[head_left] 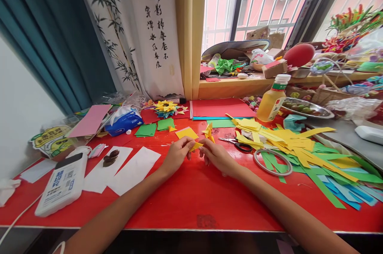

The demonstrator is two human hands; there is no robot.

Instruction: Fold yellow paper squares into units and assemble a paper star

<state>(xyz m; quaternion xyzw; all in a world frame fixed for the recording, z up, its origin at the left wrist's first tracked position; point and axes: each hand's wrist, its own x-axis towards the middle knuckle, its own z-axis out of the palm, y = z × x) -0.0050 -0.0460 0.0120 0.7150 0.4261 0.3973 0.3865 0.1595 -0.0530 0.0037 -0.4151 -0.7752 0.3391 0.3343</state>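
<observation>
My left hand [177, 154] and my right hand [218, 157] meet over the red table [191, 198], both pinching a small folded yellow paper piece [197, 145] between their fingertips. A yellow paper square [186, 132] lies just behind my left hand. A folded yellow paper shape [209, 132] stands just beyond my right hand. Scissors [237, 143] lie to the right of it.
Yellow, green and blue paper strips [314, 158] and a tape ring [272, 162] cover the right side. A juice bottle [273, 98], a metal plate [305, 108], red sheets [221, 107], a tissue pack [124, 120], white papers [131, 170] and a white box [64, 184] lie around.
</observation>
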